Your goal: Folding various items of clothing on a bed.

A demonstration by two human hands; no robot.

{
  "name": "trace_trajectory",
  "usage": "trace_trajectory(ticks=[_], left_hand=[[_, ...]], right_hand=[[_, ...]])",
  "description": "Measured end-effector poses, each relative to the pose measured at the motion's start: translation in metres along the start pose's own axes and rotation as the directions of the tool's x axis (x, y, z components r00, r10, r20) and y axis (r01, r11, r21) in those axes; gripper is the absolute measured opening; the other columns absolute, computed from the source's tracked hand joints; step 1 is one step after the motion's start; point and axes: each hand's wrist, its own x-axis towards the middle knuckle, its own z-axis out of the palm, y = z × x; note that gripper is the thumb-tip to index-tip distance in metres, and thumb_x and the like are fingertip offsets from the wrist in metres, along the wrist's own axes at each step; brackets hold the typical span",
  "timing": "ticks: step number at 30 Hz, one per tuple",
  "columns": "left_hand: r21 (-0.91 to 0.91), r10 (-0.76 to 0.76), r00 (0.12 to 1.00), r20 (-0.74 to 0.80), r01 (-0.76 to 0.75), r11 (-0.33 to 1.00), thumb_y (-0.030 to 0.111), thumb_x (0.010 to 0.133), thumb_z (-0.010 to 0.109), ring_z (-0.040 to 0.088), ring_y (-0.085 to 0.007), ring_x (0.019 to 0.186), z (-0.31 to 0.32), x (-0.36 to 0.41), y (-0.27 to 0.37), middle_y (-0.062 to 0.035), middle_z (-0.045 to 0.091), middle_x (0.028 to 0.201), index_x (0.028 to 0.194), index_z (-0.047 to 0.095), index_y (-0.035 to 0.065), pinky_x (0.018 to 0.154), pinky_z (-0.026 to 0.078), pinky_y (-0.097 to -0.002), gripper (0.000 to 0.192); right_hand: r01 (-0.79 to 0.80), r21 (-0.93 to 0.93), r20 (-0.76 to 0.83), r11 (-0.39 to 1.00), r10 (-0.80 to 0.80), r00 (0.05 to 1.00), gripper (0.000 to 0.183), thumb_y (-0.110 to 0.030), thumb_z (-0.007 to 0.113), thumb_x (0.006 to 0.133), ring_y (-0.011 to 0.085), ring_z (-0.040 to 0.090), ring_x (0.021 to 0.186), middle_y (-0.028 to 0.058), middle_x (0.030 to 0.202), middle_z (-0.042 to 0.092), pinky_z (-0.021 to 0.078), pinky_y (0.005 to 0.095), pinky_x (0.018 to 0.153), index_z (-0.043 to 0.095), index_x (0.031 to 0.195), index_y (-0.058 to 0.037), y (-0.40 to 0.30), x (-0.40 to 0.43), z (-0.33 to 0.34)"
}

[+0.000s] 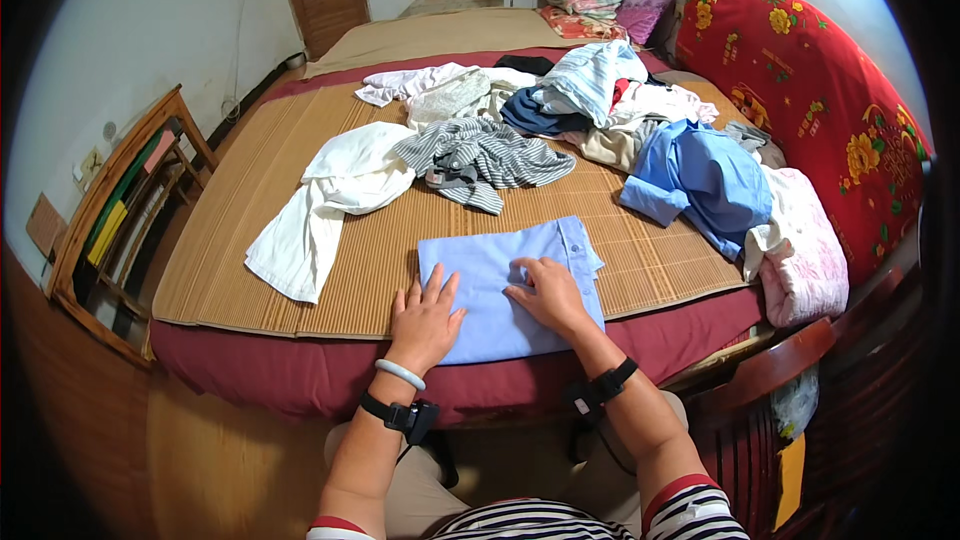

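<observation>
A light blue button shirt [487,330], folded into a rough rectangle, lies at the front edge of the bed. Its buttoned strip [576,255] runs along the right side. My left hand [427,315] rests flat on the shirt's left edge, fingers spread. Over the right half is my right hand [551,292], its fingers bent and thumb apart from the index finger, touching the cloth or just above it. No cloth appears pinched in either hand. Beyond them lie white trousers or a similar white garment [360,165] and a grey striped shirt [487,154].
A bamboo mat [225,240] covers the bed over a dark red sheet [262,360]. Toward the back is a heap of loose clothes [592,82], with another blue garment [697,172] at right. A red floral cushioned headboard [810,82] and wooden chair [780,360] flank the right side.
</observation>
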Motion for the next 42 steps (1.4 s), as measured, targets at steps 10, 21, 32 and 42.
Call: trace_trajectory(ticks=[10,21,32,42], left_hand=[[0.0,0.01,0.999,-0.035,-0.01,1.0,0.039,0.095,0.054,0.043,-0.0438,0.131,0.005,0.001,-0.001,-0.0128,0.032,0.157,0.148,0.04,0.0154,0.109,0.03,-0.0577,0.06],[-0.029,0.022,1.0,-0.008,-0.022,0.999,0.037,0.095,0.054,0.043,-0.0437,0.131,0.001,0.001,-0.003,-0.0143,0.031,0.157,0.149,0.036,0.0158,0.109,0.03,-0.0583,0.061],[-0.032,0.011,0.999,0.043,-0.01,0.999,0.035,0.095,0.053,0.041,-0.046,0.133,-0.002,0.002,0.001,-0.0157,0.029,0.157,0.151,0.033,0.0163,0.111,0.028,-0.0592,0.062],[-0.068,0.047,0.999,-0.002,-0.047,0.997,0.036,0.095,0.054,0.042,-0.0445,0.132,-0.002,0.0,-0.009,-0.0132,0.031,0.157,0.149,0.038,0.0165,0.11,0.03,-0.0588,0.059]], right_hand=[[-0.006,0.199,-0.207,0.98,0.048,0.977,0.036,-0.023,0.078,0.078,0.0315,0.062,0.094,0.013,0.099,0.064,0.0484,0.0423,0.083,0.064,0.106,-0.0047,0.022,-0.004,0.009],[-0.609,0.564,0.758,0.558,-0.642,0.115,0.048,-0.024,0.064,0.097,0.0137,0.062,0.108,0.0083,0.115,0.067,0.0476,0.0308,0.097,0.051,0.137,-0.0007,-0.055,-0.043,-0.062],[0.304,-0.267,-0.021,0.914,-0.321,0.947,0.055,-0.03,0.071,0.084,0.0329,0.055,0.12,0.0188,0.13,0.057,0.0396,0.0425,0.104,0.057,0.129,-0.0021,-0.021,-0.032,-0.007],[-0.16,0.584,0.774,0.796,-0.487,0.404,0.046,-0.032,0.065,0.094,0.0283,0.067,0.1,0.0167,0.114,0.068,0.0505,0.0356,0.089,0.058,0.127,-0.0003,-0.068,-0.063,-0.037]])
